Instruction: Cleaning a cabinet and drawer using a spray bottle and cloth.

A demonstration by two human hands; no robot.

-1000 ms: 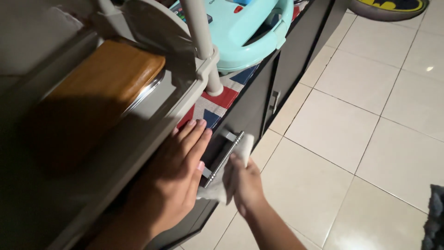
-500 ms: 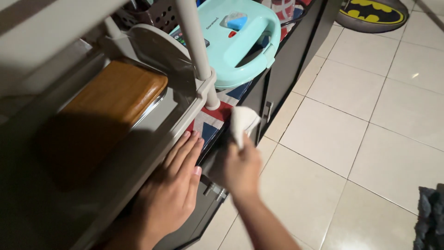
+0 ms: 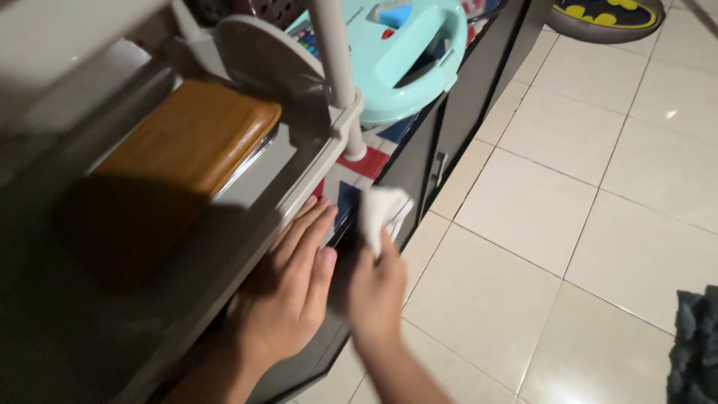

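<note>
My left hand (image 3: pixel 288 288) lies flat, fingers together, on the top edge of a dark cabinet (image 3: pixel 407 168), just under the grey rack shelf (image 3: pixel 254 191). My right hand (image 3: pixel 376 288) grips a crumpled white cloth (image 3: pixel 379 211) and presses it against the cabinet's front upper edge, beside the flag-patterned mat (image 3: pixel 357 173). The drawer handle is hidden behind my right hand.
A wooden-lidded container (image 3: pixel 183 146) sits on the rack shelf. A mint-green appliance (image 3: pixel 404 52) stands on the mat behind a white rack pole (image 3: pixel 336 67). Cream floor tiles (image 3: pixel 591 224) spread to the right, with a round black-and-yellow mat (image 3: pixel 606 15) and a dark cloth (image 3: pixel 695 344).
My right hand rose with the cloth from the drawer handle to the cabinet's top edge. My left hand stayed flat in place.
</note>
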